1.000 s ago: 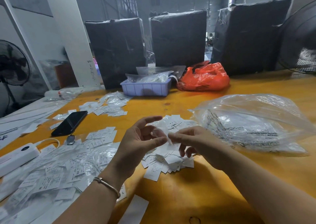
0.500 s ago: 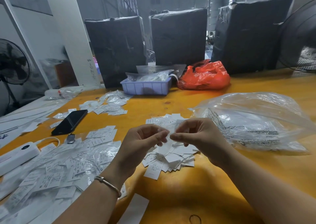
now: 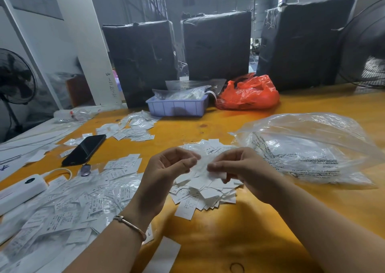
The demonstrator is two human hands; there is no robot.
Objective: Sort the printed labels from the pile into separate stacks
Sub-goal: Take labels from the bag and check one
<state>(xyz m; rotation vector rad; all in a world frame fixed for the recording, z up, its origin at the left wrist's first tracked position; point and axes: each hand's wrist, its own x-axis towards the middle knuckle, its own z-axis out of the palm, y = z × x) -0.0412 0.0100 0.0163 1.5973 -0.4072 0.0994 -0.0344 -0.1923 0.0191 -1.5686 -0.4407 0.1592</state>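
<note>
Now both hands have dropped closer over the label pile (image 3: 205, 186): left hand (image 3: 166, 175) and right hand (image 3: 239, 168) each pinch one blurred label (image 3: 201, 164) between their fingers, apparently separating it, just left of the clear bag (image 3: 308, 148).

Two bare forearms are entering from the bottom edge, and no sleeve is showing on either one up to where the picture is cutting them off. The left hand (image 3: 164, 172) is wearing no ring that can be made out, and neither is the right hand (image 3: 243, 168). Just behind the left hand, at the wrist, a thin rose-gold metal bangle with a small pale clasp (image 3: 130, 225) is circling the arm, its band narrow and smooth and catching a little light along its outer edge. The right wrist is wearing nothing. Fingernails are showing short and unpainted, though blur is softening them.
</note>
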